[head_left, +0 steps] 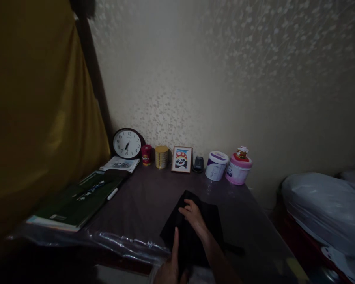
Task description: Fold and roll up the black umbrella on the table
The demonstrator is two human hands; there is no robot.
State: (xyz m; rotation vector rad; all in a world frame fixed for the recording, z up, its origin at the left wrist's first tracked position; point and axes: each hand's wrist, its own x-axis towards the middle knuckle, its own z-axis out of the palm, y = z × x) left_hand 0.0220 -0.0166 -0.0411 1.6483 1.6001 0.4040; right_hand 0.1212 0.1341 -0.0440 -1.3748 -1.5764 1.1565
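Observation:
On the table in front of me lies a dark black item (211, 217) that looks like folded fabric, with a strap-like strip reaching out to its right. The dim light hides its exact kind. My right hand (193, 216) is on its upper part, fingers bent and closed on the black material. From the bottom edge, my left hand (169, 266) reaches to the item's near left side. Its index finger is stretched out along the fabric, while the other fingers are mostly hidden.
Along the wall stand a clock (126, 143), a red tub (146, 155), a yellow ribbed container (161, 157), a framed panda picture (182, 159), a small black object (198, 164) and two tins (216, 166). A green book (85, 197) and white marker (113, 193) lie left.

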